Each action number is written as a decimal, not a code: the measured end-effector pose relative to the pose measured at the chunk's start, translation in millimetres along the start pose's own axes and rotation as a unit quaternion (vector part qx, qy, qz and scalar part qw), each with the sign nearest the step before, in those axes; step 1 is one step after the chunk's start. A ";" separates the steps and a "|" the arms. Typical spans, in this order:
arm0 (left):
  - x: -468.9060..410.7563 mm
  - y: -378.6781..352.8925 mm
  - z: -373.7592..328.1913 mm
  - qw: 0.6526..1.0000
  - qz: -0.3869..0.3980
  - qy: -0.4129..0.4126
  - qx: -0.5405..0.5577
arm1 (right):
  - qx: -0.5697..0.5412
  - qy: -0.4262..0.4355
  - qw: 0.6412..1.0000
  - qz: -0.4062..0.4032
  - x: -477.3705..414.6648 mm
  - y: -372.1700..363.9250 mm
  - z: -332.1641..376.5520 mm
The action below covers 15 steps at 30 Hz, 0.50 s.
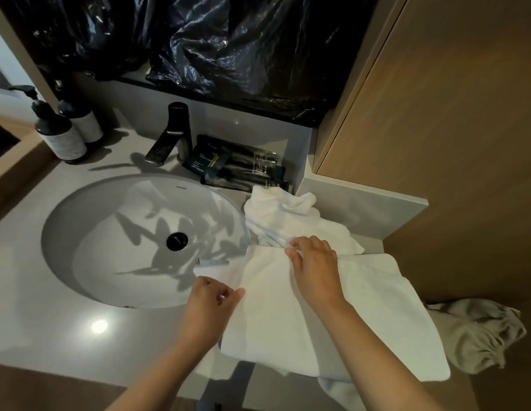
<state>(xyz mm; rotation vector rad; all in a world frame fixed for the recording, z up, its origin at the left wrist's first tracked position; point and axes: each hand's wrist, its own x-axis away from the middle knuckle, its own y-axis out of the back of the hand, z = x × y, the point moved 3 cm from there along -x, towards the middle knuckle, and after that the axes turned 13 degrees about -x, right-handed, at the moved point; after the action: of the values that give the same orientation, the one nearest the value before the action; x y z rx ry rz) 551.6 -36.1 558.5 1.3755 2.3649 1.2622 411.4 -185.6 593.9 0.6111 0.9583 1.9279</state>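
**Two hands held a white towel beside a bathroom sink**

The head camera looked down on a pale grey countertop (50, 330). A white towel (332, 315) lay folded flat on the counter to the right of the sink basin (89, 232). Its left corner reached over the basin's rim and its near edge hung off the front of the counter.

The left hand (211, 310) was at the towel's left edge, fingers curled in, thumb and fingertips pinching the cloth. The right hand (314, 265) rested on the towel's far edge with its fingers bent, thumb and forefinger nipping a fold there. Both forearms came in from the bottom of the frame.

Just behind the right hand sat a crumpled towel (291, 221), also white, touching the flat one. A grey cloth (478, 336) hung bunched off the counter's right end.

The basin was oval, with a black drain (177, 241) at its centre and shadows of the hands across it. A dark faucet (169, 134) stood behind the basin. To its right lay dark toiletry packets (237, 167); the print on them was too small to read. Two dark pump bottles (61, 137) stood together at the far left of the counter.

A black plastic sheet (228, 48), shiny and creased, covered the wall above the faucet. A brown wooden panel (451, 114) filled the right side.
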 end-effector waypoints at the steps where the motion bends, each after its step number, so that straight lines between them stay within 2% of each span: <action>1: 1.4 -0.4 1.0 1.000 0.006 -0.001 0.013 | 0.013 0.011 1.000 0.003 1.4 0.3 0.4; 6: 11.7 3.0 -0.4 0.998 -0.007 -0.007 0.055 | -0.025 0.066 0.998 -0.004 14.0 11.7 1.1; 11: 24.8 -1.9 1.3 0.995 0.043 -0.006 0.087 | -0.128 0.068 0.989 0.038 17.5 20.8 2.3; 13: 33.0 -5.5 5.5 0.994 0.061 0.003 0.092 | -0.114 0.070 0.989 0.064 12.5 18.1 2.2; 15: 42.5 -8.2 11.0 0.994 0.063 0.021 0.091 | -0.045 0.073 0.992 0.088 4.9 9.3 1.3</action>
<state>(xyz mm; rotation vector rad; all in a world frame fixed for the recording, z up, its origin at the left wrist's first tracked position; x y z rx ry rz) 527.1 1.2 557.5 1.5899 2.5117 1.1373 405.4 -183.9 602.4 0.5217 0.9270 2.1866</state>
